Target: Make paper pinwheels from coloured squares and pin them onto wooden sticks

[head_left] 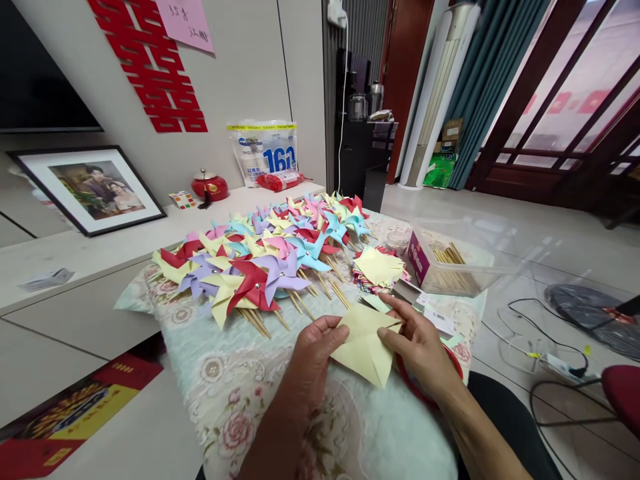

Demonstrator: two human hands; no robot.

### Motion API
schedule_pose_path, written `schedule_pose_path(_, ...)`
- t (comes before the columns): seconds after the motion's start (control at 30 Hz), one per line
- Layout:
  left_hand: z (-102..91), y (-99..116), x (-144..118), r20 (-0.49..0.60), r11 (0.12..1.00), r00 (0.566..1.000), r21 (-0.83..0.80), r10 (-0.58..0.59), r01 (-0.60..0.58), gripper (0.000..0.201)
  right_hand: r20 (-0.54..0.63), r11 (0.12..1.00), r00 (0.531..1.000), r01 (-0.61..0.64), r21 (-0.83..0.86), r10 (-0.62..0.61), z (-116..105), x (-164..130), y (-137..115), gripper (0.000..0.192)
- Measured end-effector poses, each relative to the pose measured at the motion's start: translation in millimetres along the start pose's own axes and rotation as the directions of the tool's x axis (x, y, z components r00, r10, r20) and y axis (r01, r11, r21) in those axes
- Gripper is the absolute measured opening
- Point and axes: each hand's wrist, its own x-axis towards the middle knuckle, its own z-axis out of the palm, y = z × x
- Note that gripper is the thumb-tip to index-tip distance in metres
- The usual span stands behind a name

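A pale yellow paper square (pixel 366 343), with slits running in from its corners, is held above the table's near part. My left hand (pixel 320 340) pinches its left side between thumb and fingers. At the right edge, my right hand (pixel 413 340) grips it with the thumb on top, its index finger stretched forward. Beyond the hands lies a stack of cut paper sheets (pixel 381 268), yellow on top. Many finished paper pinwheels (pixel 253 287) on wooden sticks are heaped at the left and back. Under my right hand shows a red rim (pixel 453 363), mostly hidden.
A clear plastic box (pixel 460 277) holding wooden sticks (pixel 450 253) stands at the right, near a small white box (pixel 437 319). The floral tablecloth (pixel 235 393) covers the table. On the cabinet behind are a framed photo (pixel 95 190), a red pot (pixel 210 189) and a plastic bag (pixel 265 153).
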Motion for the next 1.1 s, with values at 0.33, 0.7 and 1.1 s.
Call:
schedule_pose_path(0.33, 4.4, -6.2, -5.3, 0.098, 0.945, 0.991, 0.324, -0.088, 0.052, 0.040, 0.167, 0.984, 0.985, 0.069, -0.163, -0.042, -4.1, -5.8, -7.3, 0.055)
schedule_pose_path(0.7, 7.5, -2.7, -8.2, 0.037, 0.956, 0.999, 0.293, -0.035, 0.023, 0.039, 0.109, 0.994, 0.989, 0.101, -0.035, -0.096, 1.6, -2.8, -0.1, 0.057)
schedule_pose_path(1.1, 2.6, -3.2, 0.6, -0.200, 0.992, 0.972, -0.002, 0.121, -0.124, 0.053, 0.334, 0.458, 0.642, 0.745, -0.485, -0.690, 8.2, -16.8, -12.2, 0.019)
